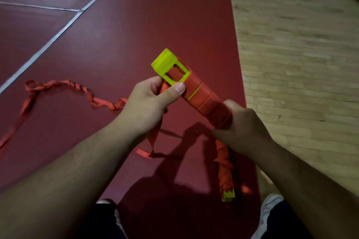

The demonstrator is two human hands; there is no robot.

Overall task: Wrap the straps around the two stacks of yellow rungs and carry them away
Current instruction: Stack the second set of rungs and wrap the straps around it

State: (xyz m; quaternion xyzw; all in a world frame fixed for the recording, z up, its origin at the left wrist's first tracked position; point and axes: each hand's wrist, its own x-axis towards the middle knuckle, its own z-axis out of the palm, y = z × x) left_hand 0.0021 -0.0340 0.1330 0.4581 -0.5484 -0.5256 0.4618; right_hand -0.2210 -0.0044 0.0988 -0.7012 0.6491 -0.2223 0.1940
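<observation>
- Shoes (272, 205) at the bottom edge, person standing on the red mat (136, 25).
- Lower stack (225, 169) just ahead of the right shoe: bound in twisted strap, yellow end showing at its near tip. Can't tell whether it hangs or lies on the mat.
- Right hand (244, 128) clamped round the near end of the stack (202, 99), fingers curled over the wound strap.
- Left hand (149, 106) clamped on the far end, thumb pressed on the yellow rung frame; strap drops from under this palm.
- Stack held in the air between both hands, tilted away to the left. Its middle is covered in neat turns; the yellow far end is bare.
- Strap (97, 101): the loose tail runs from below the left hand across the mat to the left edge, twisted and slack.
- White line (58, 33) on the mat further out; wood floor (301, 44) to the right.
- Step, as I judge it: wrapping the held stack, most turns on, carrying not yet begun.
- Next move probably needs the slack tail pulled in and untwisted, one hand pinning the last turn so it doesn't loosen, then the end secured before both stacks are lifted.
</observation>
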